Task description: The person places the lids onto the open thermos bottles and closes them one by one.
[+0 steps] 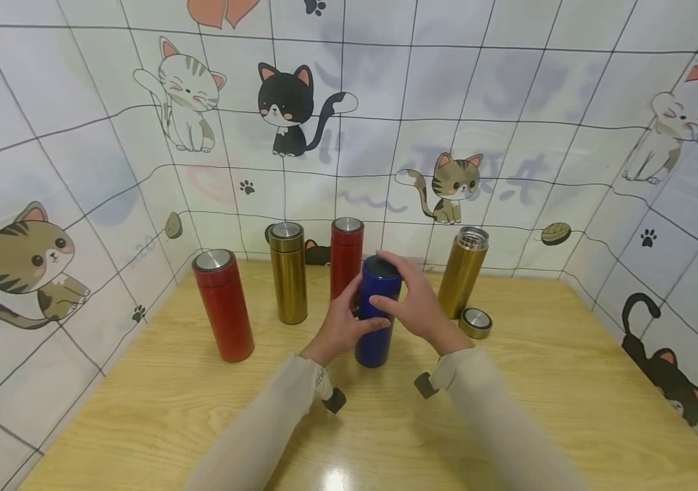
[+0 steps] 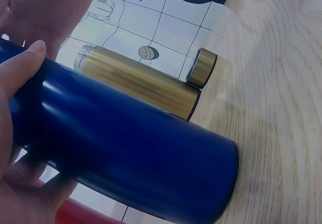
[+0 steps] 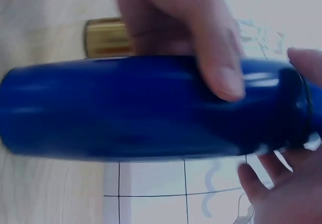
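A blue thermos bottle (image 1: 375,341) with a dark top (image 1: 381,267) stands upright between my two hands. My left hand (image 1: 344,326) grips its upper half, the thumb lying across the front. Higher up, my right hand (image 1: 415,300) holds the same bottle; its thumb presses the front and its fingers reach round the dark top. Most of those fingers are hidden behind the bottle in the head view. The left wrist view shows the smooth blue body (image 2: 146,138) large, its base close over the wood table.
Two red bottles (image 1: 226,307) (image 1: 346,256) and a gold bottle (image 1: 289,279), all lidded, stand left of and behind my hands. At the right is a lidless gold bottle (image 1: 463,273), its gold lid (image 1: 475,322) beside it. A cat-patterned wall covering (image 1: 373,150) encloses the wooden table (image 1: 539,368).
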{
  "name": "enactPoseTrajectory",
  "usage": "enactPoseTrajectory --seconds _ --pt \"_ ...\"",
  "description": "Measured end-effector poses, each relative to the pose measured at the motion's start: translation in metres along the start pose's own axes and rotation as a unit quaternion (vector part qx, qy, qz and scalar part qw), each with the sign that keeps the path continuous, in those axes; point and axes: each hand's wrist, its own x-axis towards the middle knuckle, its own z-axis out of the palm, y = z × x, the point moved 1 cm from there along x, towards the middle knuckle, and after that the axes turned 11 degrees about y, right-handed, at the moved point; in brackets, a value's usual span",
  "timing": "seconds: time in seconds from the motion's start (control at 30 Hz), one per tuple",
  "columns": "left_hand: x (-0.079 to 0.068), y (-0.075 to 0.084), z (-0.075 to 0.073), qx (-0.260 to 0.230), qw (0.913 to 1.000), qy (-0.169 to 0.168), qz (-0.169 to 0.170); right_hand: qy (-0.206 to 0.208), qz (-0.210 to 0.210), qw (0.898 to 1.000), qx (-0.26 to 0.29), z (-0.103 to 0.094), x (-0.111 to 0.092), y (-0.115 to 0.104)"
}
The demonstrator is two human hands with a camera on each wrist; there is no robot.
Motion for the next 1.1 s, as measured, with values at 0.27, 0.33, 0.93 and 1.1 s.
enactPoseTrajectory --seconds 0.27,0.33,0.93,1.1 --pt "0.004 -0.018 0.003 -0.003 0.9999 0.014 -0.005 -0.068 0.036 0.995 0.059 -0.012 0.008 -0.004" --pt "0.006 -0.029 0.005 0.002 0.9998 0.019 -0.002 -0.054 0.032 0.997 0.037 -0.012 0.007 -0.004" --pt "0.009 -0.037 0.007 -0.006 0.9995 0.019 0.022 0.108 -0.017 0.988 -0.112 0.011 0.001 -0.015" --pt "0.009 -0.037 0.007 0.0 0.9993 0.024 0.031 0.145 -0.03 0.977 -0.152 0.017 0.0 -0.014"
